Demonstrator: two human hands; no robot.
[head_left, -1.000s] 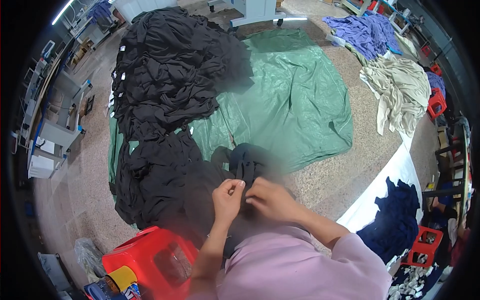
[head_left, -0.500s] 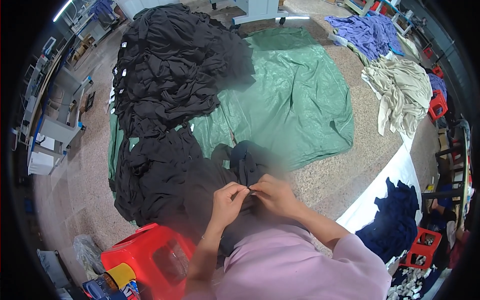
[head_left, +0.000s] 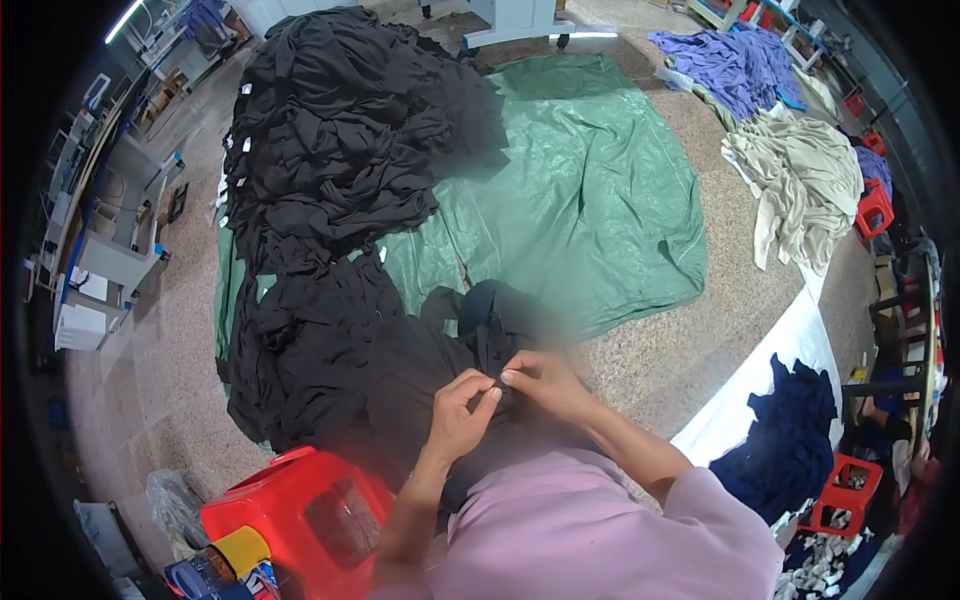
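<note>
A black garment (head_left: pixel 415 365) lies bunched over my lap, with its dark collar or front strip (head_left: pixel 484 335) rising between my hands. My left hand (head_left: pixel 460 418) pinches the edge of that strip, thumb against bent fingers. Close on its right, the fingertips of my right hand (head_left: pixel 550 385) are pressed together on the same dark cloth. The two hands almost touch. Whatever small detail sits between the fingertips is too dark and small to make out.
A large heap of black garments (head_left: pixel 340 140) covers the left of a green plastic sheet (head_left: pixel 600 190). At lower left stands a red plastic stool (head_left: pixel 290 510). Cream cloth (head_left: pixel 805 185), purple cloth (head_left: pixel 730 70) and navy cloth (head_left: pixel 785 435) lie in piles on the right.
My left thumb has moved down and slightly away from the right fingertips. The right fingers have shifted a little on the garment's edge, and the strip has turned slightly.
</note>
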